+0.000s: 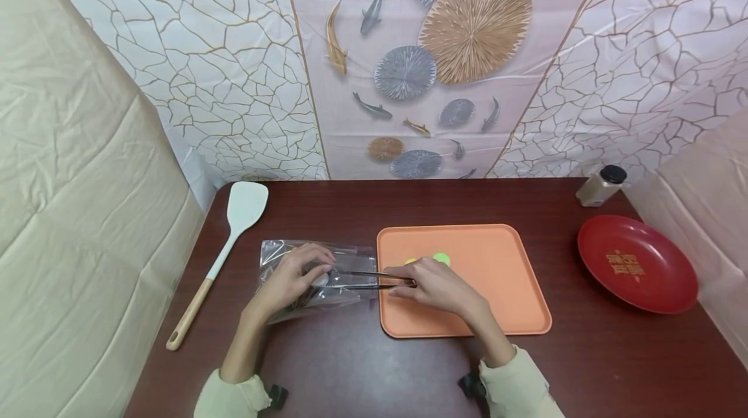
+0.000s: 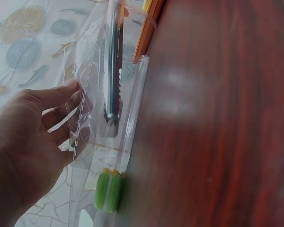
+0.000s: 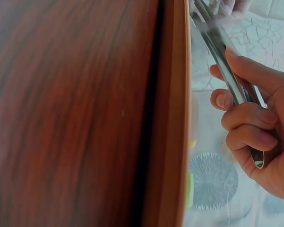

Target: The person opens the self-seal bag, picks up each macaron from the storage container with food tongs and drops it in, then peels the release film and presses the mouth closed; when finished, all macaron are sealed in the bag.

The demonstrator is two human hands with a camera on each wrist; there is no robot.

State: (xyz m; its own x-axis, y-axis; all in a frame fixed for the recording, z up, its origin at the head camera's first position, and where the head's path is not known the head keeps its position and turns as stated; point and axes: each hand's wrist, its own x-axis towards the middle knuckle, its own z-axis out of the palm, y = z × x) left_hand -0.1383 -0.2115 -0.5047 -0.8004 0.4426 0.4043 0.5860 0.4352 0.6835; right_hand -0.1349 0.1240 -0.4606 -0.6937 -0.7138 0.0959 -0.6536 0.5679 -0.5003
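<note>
A clear plastic bag [image 1: 359, 298] lies flat on the table, left of an orange tray [image 1: 497, 295]. My left hand [image 1: 292, 278] pinches the bag's upper film between thumb and fingers, lifting it in the left wrist view. Metal tongs [image 3: 222, 61] are gripped in my right hand [image 1: 435, 285] above the tray's left side. Their toothed tips reach into the bag, with nothing seen between them. Beyond the tips, at the bag's far end, sit green rounded pieces [image 2: 108, 191] with yellowish ends. On the tray, a light green round piece [image 1: 442, 258] and a yellow one [image 1: 410, 261] show partly behind my right hand.
A white spatula [image 1: 245, 207] with a wooden handle lies along the table's left side. At the right stand a red plate [image 1: 660, 288] with gold characters and a small black-capped jar [image 1: 598, 187]. Patterned sheets hang behind the table.
</note>
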